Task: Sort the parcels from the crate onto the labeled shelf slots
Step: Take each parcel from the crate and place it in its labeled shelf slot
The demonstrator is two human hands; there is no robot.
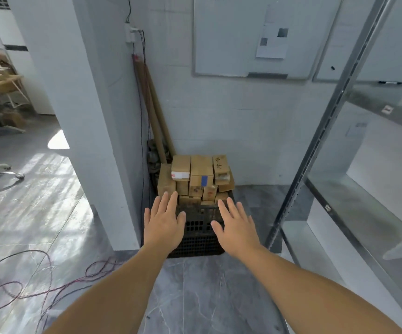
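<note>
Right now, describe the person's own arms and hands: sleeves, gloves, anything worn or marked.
The left hand and right hand are bare, with no gloves, rings or markings to be seen. The left forearm and right forearm are bare too: no sleeve, watch or band shows as far up as the frame reaches.

1. A whiteboard (pixel 250 37) hangs on the white tiled wall (pixel 219 112).
2. Sunlight falls across the grey marble floor (pixel 38 189) left of a white pillar (pixel 74 92).
3. Loose cables (pixel 57 289) trail over the floor.
</note>
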